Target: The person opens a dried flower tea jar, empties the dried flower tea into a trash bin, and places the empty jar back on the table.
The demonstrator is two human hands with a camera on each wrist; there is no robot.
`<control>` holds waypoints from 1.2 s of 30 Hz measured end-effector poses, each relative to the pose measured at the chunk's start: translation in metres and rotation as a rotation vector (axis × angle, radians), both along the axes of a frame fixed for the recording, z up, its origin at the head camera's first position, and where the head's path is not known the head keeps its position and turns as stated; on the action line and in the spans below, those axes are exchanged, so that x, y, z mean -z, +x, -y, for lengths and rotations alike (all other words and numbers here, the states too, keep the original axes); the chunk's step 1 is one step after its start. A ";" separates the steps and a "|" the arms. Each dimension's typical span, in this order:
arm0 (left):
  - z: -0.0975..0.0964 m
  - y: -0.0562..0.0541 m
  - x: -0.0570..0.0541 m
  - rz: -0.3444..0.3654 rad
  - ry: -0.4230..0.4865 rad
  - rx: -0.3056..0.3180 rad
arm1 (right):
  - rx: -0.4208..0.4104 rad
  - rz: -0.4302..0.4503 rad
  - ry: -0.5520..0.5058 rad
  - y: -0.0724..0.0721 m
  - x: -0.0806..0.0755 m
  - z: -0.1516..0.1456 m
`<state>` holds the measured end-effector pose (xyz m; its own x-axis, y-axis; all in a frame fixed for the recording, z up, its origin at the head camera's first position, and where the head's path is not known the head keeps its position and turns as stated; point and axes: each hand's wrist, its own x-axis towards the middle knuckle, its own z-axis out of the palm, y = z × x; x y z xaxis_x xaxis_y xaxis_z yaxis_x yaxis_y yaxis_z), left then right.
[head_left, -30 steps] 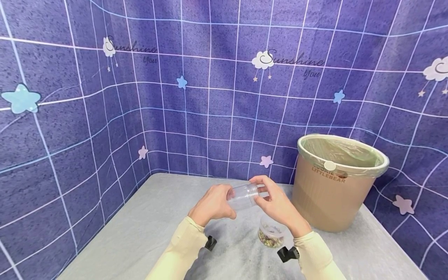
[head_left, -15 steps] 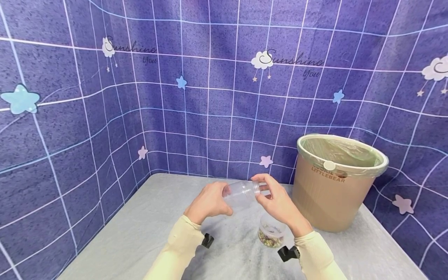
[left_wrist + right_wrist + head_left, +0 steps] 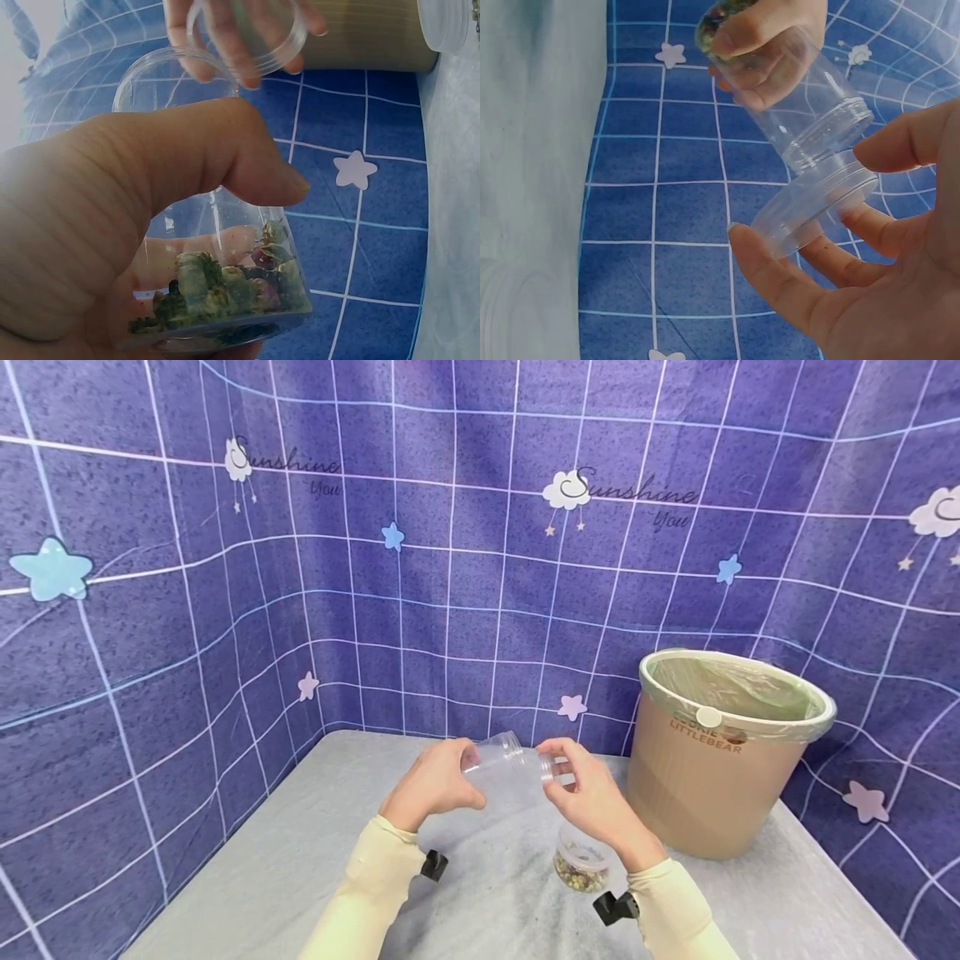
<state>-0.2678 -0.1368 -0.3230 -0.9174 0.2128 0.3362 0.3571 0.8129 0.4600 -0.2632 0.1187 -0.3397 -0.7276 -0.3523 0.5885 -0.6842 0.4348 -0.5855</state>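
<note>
My left hand grips a clear plastic jar around its lower part, tilted with its threaded mouth toward the right. Dried flower buds in green and dark red lie at the jar's bottom, seen in the left wrist view. My right hand holds a clear screw lid by its rim, between thumb and fingertips. The lid stands just off the jar's mouth in the head view. Below my right hand, a second clear jar with small dried pieces inside stands on the table.
At the right of the grey table stands a tan waste bin with a green liner. A purple gridded cloth hangs behind and at the sides.
The jar and lid have come apart: my left hand has drawn the jar leftward and slightly up, while my right hand keeps the lid nearly in place.
</note>
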 end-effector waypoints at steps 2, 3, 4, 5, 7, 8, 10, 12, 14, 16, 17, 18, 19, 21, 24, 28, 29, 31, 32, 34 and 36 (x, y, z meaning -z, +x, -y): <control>0.002 0.000 -0.001 0.000 0.008 -0.008 | 0.009 -0.006 0.018 -0.001 0.002 0.002; 0.003 0.000 -0.002 0.002 0.015 -0.014 | 0.011 -0.007 0.028 -0.001 0.003 0.003; 0.004 0.001 -0.003 0.000 0.018 -0.018 | 0.012 -0.003 0.039 -0.002 0.005 0.004; 0.005 0.001 -0.003 -0.001 0.022 -0.021 | 0.015 0.000 0.052 -0.002 0.006 0.005; 0.006 0.001 -0.004 0.002 0.032 -0.024 | 0.014 0.008 0.073 -0.002 0.009 0.008; 0.007 0.001 -0.004 0.002 0.033 -0.026 | 0.016 0.018 0.084 -0.003 0.010 0.009; 0.008 0.001 -0.005 0.007 0.035 -0.033 | 0.018 0.027 0.111 -0.002 0.013 0.011; 0.009 0.001 -0.005 0.009 0.036 -0.038 | 0.026 0.029 0.149 -0.002 0.016 0.013; 0.010 0.001 -0.006 0.009 0.037 -0.048 | 0.033 0.023 0.192 -0.002 0.020 0.015; 0.012 0.001 -0.006 0.007 0.039 -0.052 | 0.040 0.022 0.233 -0.001 0.023 0.018; 0.013 0.001 -0.006 0.005 0.038 -0.052 | 0.043 0.022 0.250 -0.001 0.024 0.019; 0.014 0.000 -0.006 0.004 0.040 -0.052 | 0.042 0.028 0.262 -0.001 0.025 0.020; 0.015 0.000 -0.006 0.003 0.042 -0.052 | 0.042 0.037 0.273 -0.001 0.027 0.021; 0.017 -0.001 -0.006 0.003 0.045 -0.052 | 0.044 0.057 0.292 0.000 0.029 0.023; 0.020 -0.003 -0.006 0.004 0.058 -0.061 | 0.041 0.062 0.331 0.000 0.032 0.026; 0.024 -0.004 -0.006 0.000 0.065 -0.074 | 0.032 0.044 0.384 0.001 0.036 0.029; 0.025 -0.004 -0.006 0.000 0.066 -0.075 | 0.028 0.048 0.394 0.001 0.038 0.029; 0.027 -0.005 -0.006 0.003 0.064 -0.078 | 0.020 0.049 0.410 0.001 0.040 0.030; 0.028 -0.006 -0.005 0.004 0.063 -0.078 | 0.016 0.049 0.419 0.001 0.041 0.031; 0.030 -0.008 -0.005 0.007 0.061 -0.079 | 0.004 0.059 0.430 0.002 0.043 0.032; 0.032 -0.009 -0.004 0.009 0.056 -0.080 | -0.008 0.066 0.441 0.003 0.044 0.034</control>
